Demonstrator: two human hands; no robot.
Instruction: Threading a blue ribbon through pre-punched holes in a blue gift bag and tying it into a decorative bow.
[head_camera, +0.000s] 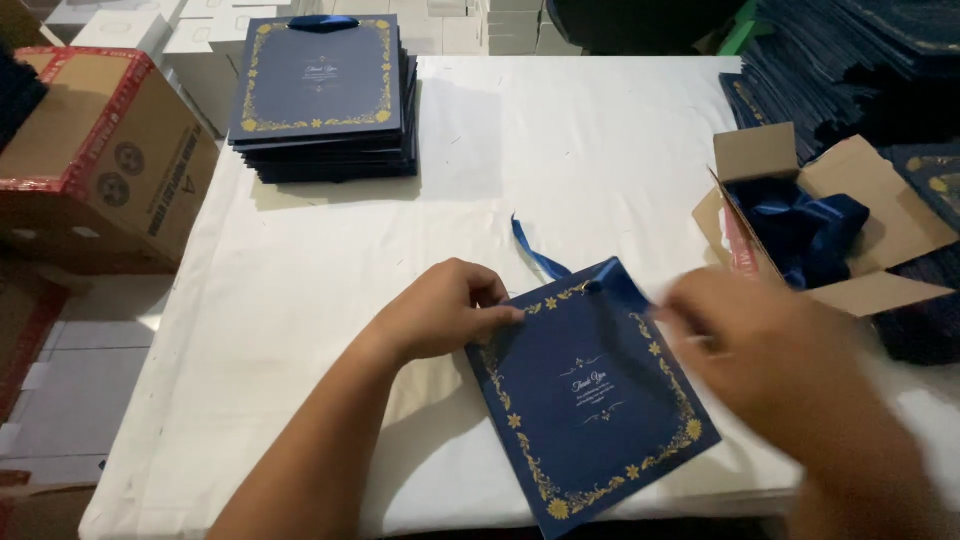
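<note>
A flat navy paper bag with a gold floral border lies tilted on the white table in front of me. My left hand pinches its top left corner, fingers closed on the edge. My right hand, blurred by motion, is at the bag's top right corner, where a blue satin ribbon runs through the top edge and trails up onto the table. Whether the right fingers grip the ribbon end is hidden by blur.
A stack of finished navy bags sits at the far left of the table. An open cardboard box of blue ribbons stands at the right, with piles of flat navy bags behind it. A larger carton stands left of the table.
</note>
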